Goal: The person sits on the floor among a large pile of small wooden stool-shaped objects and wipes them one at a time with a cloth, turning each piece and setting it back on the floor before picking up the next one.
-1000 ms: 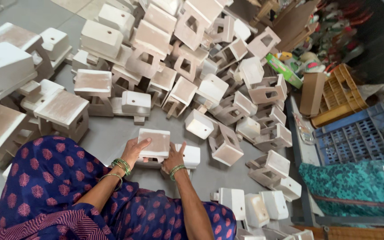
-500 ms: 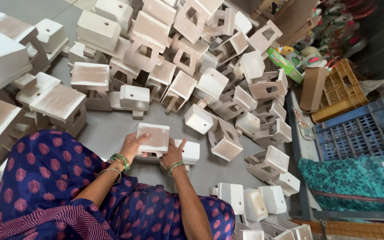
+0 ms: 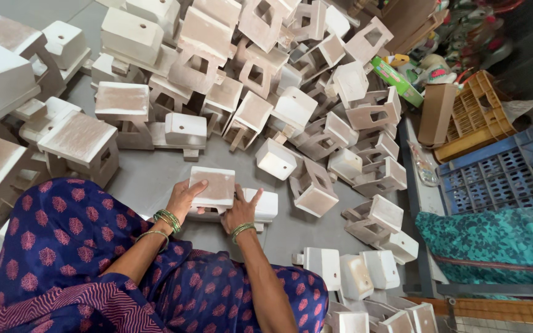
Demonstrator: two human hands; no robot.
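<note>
1. While the person sits on the grey floor (image 3: 149,179), the left hand (image 3: 183,198) and right hand (image 3: 240,209) clasp a white-painted wooden birdhouse piece (image 3: 213,187) between them, fingers curled on its side edges.
2. It looks rigid and light, probably dusty; those edges offer the surest hold.
3. Its broad face points up, long axis running hand to hand.
4. Beyond the hands lies a pile of similar birdhouses (image 3: 248,74).
</note>
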